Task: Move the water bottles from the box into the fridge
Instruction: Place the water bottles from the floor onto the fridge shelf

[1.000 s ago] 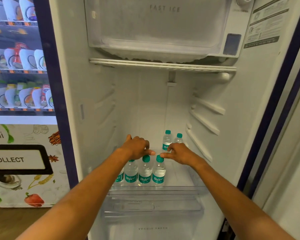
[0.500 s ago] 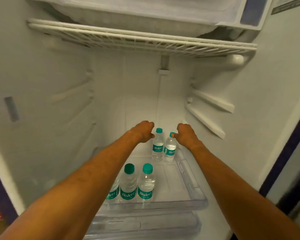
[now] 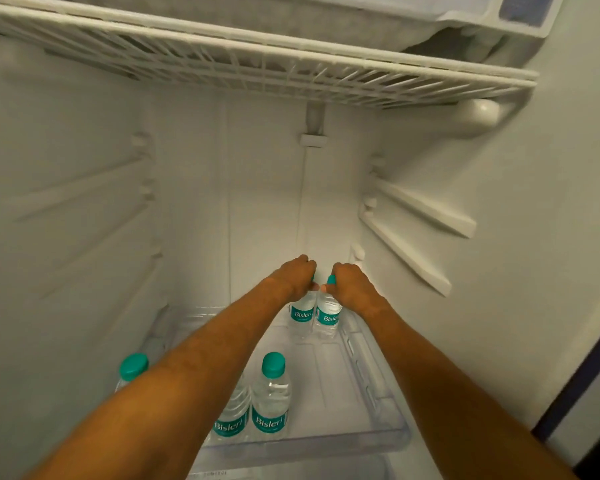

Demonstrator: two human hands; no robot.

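Both my arms reach deep into the open fridge. At the back of the clear shelf (image 3: 371, 382) stand two small water bottles side by side. My left hand (image 3: 297, 277) grips the top of the left back bottle (image 3: 301, 315), hiding its cap. My right hand (image 3: 352, 284) grips the neck of the right back bottle (image 3: 328, 317), whose green cap shows. Three more bottles stand at the shelf's front: one at the left (image 3: 132, 368), one mostly hidden by my left forearm (image 3: 232, 420), and one in full view (image 3: 271, 396). The box is out of sight.
A white wire rack (image 3: 257, 64) spans the fridge overhead, under the freezer compartment. Shelf rails (image 3: 416, 230) jut from the right wall. The shelf's right half holds no bottles. A drawer front (image 3: 291, 469) shows below the shelf.
The camera has moved closer into the fridge. Both hands went from the front row to the two back bottles and now close around their tops.
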